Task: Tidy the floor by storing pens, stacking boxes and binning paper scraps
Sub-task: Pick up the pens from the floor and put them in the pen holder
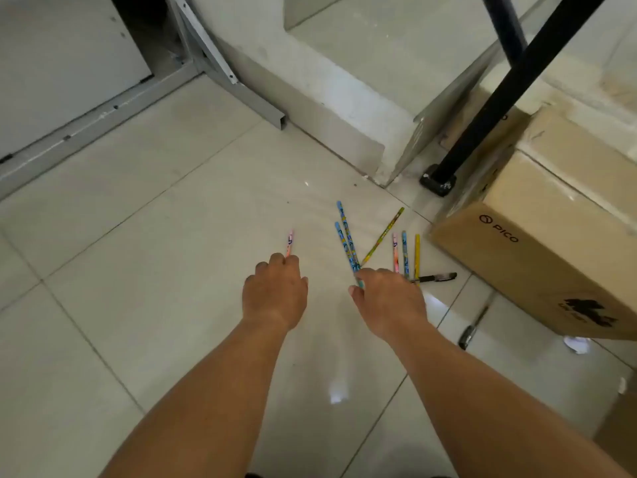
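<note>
Your left hand [274,292] pinched a pink pen [290,242], your right hand [389,298] two blue pens [345,241] reaching beyond its fingers [375,278]; bundling them first seemed wisest.

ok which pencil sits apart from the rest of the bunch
The pink patterned pencil pinched by the left hand; every other one clusters near the right hand and cardboard box.
</note>
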